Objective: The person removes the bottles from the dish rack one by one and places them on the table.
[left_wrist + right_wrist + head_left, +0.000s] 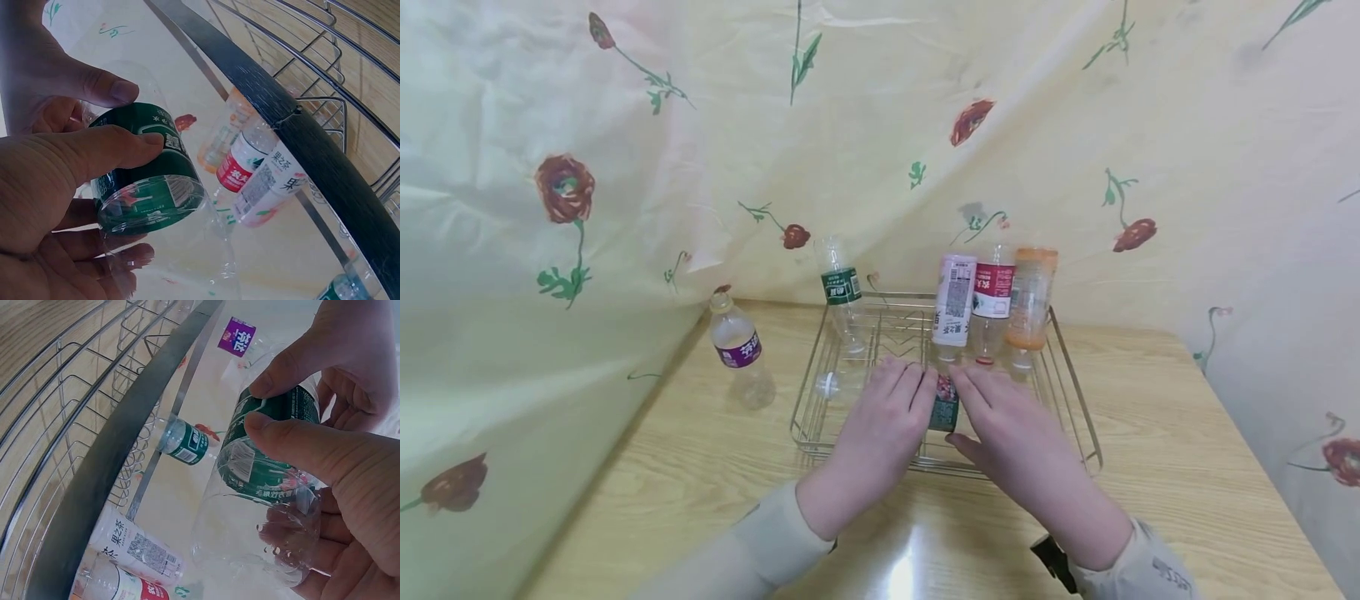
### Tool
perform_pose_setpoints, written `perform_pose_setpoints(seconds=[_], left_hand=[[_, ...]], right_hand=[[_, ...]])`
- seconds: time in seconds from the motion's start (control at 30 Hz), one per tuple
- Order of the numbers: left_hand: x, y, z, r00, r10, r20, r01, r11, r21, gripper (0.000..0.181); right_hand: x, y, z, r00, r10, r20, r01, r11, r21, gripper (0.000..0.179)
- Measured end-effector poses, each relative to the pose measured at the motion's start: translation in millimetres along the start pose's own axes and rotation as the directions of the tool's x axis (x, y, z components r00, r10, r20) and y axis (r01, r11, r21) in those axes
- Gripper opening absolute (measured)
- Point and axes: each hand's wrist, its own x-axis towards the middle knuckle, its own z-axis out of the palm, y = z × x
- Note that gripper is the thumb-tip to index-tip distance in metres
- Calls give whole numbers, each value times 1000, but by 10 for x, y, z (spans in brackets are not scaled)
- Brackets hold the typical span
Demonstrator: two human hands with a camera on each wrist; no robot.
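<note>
Both hands grip one clear plastic bottle with a dark green label (pixel 147 159), over the front part of a metal wire rack (pixel 1077 383). My left hand (pixel 880 417) is on its left side and my right hand (pixel 1015 429) on its right. In the wrist views both thumbs press on the label side by side, with fingers curled behind the bottle. The clear plastic below the label looks dented in the right wrist view. In the head view the hands hide most of the bottle.
Bottles lean neck down in the rack: a green-labelled one (pixel 841 286) at left; a white-and-pink one (pixel 953 304), a red-labelled one (pixel 993 292) and an orange one (pixel 1033 300) at right. A purple-labelled bottle (pixel 740 350) stands left of the rack. Flowered cloth (pixel 880 125) hangs behind.
</note>
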Motion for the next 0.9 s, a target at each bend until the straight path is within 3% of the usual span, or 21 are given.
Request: perform_pose_setpoints(seconds=[0.33,0.57,0.7,0.9], left_hand=[[0,22,-35,1000,-22,8,22,1000,7,48],[-53,-27,-71,999,-46,-7,46,999,-14,88],[-114,-86,-94,994,-102,-30,98,989,-114,100],[-231,-186,-117,975,-208,-79,176,937,-303,114]], right_hand=[[-20,16,50,998,-28,-52,29,999,16,77],[-45,61,56,999,0,-45,2,999,38,79],[-68,93,48,998,14,-65,-10,998,60,79],[-109,143,35,996,43,-77,-39,998,52,79]])
